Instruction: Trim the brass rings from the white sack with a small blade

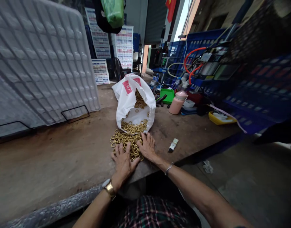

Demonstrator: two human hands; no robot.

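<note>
A pile of brass-coloured metal rings (126,138) lies on the worktable in front of me. Behind it a white plastic sack (126,109) with red print rests on its side, its mouth towards me, with more rings inside. My left hand (123,160), a gold watch on its wrist, lies on the near left edge of the pile with its fingers spread. Against the right side of the pile, close to the sack's mouth, is my right hand (147,147), fingers also apart. Both hands touch the rings and neither is closed round any.
Stacked clear plastic trays (45,63) stand upright at the left. On the right are a pink bottle (177,103), a green tray (167,96), a yellow tray (221,118) and a small packet (173,144). The table's front edge (62,202) is close to me.
</note>
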